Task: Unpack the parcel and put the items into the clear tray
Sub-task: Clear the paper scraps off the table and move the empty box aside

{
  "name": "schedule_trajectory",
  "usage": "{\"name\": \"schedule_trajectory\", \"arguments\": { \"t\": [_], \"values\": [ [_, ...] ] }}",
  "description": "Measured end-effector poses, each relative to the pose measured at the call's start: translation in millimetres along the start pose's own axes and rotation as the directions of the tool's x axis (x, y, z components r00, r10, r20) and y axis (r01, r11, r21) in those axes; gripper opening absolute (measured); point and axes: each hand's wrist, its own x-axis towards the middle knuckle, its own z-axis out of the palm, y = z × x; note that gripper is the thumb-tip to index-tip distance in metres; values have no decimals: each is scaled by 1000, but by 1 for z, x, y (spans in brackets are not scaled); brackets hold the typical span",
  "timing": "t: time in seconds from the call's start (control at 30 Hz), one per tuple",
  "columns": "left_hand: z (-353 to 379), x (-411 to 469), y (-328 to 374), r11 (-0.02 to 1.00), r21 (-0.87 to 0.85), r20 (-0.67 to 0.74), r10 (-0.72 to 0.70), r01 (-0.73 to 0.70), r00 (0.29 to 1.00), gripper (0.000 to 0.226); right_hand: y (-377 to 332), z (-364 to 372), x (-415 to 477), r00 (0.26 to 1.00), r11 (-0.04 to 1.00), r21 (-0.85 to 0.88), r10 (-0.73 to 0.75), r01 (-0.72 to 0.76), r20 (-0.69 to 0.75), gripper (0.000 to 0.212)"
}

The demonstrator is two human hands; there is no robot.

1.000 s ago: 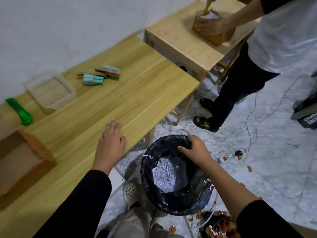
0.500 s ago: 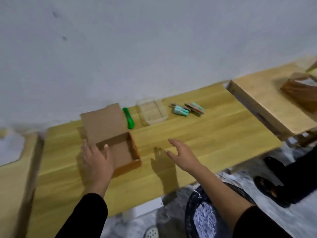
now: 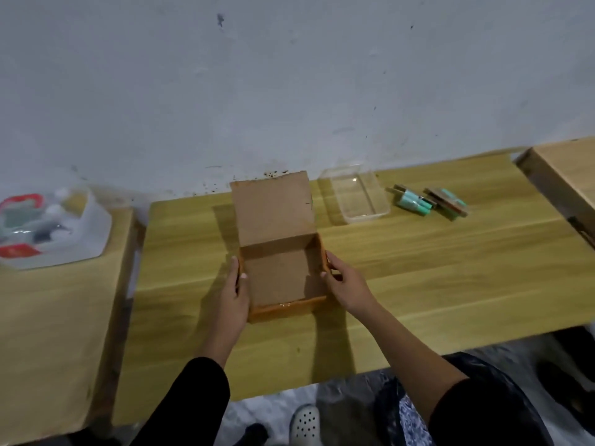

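We observe the cardboard box (image 3: 283, 278) resting on the wooden worktop (image 3: 418, 284), its lid flap (image 3: 272, 209) folded back and standing up toward the wall (image 3: 289, 75). The visible interior shows only bare cardboard. A strip of glossy tape runs along the near wall of the box.

We note the left hand (image 3: 236, 292) pressed against the left wall of the box, its fingers (image 3: 240, 272) curled over the rim, thumb tip showing inside the edge. The right hand (image 3: 346, 284) lies against the right wall, its fingers (image 3: 330, 263) bent around the outer side and touching the cardboard. Both hands thus clasp the box between them, partly closed on its walls. Both sleeves are black.

Beyond the right-hand fingers, further from us and to the right, stands the clear tray (image 3: 355, 194) near the wall; we see nothing inside it. Just beside the tray, further right, lie the teal tubes (image 3: 413, 202), and touching or nearly touching them, a flat card pack with a teal item (image 3: 446, 201); detail there is blurred.

Well to the left of the left-hand fingers, on a separate lower worktop (image 3: 58, 317), sits a clear plastic bag (image 3: 48, 226) holding red, white and dark items that we cannot identify. At the far right edge a third wooden surface (image 3: 563, 175) enters the view.

Below the near edge of the worktop we see a white perforated shoe (image 3: 304, 423) on the floor and a dark bin bag (image 3: 483, 381) behind the right forearm.
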Motion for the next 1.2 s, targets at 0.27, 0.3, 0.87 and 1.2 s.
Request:
{"name": "schedule_trajectory", "arguments": {
  "t": [0.27,0.3,0.87,1.2],
  "values": [
    [86,-18,81,965,-51,159,261,-256,952,46,20,-117,-72,917,983,182,87,-16,-390,44],
    [107,-24,90,954,-74,208,299,-290,931,45,30,-136,-89,882,980,196,107,-16,-460,43],
    [373,-209,57,841,98,882,174,-532,438,47,248,-203,-352,311,795,482,594,-368,-742,34],
    [408,-194,-24,793,314,880,-37,-521,473,52,319,-153,-330,382,651,482,747,-587,-544,44]
  ]
}}
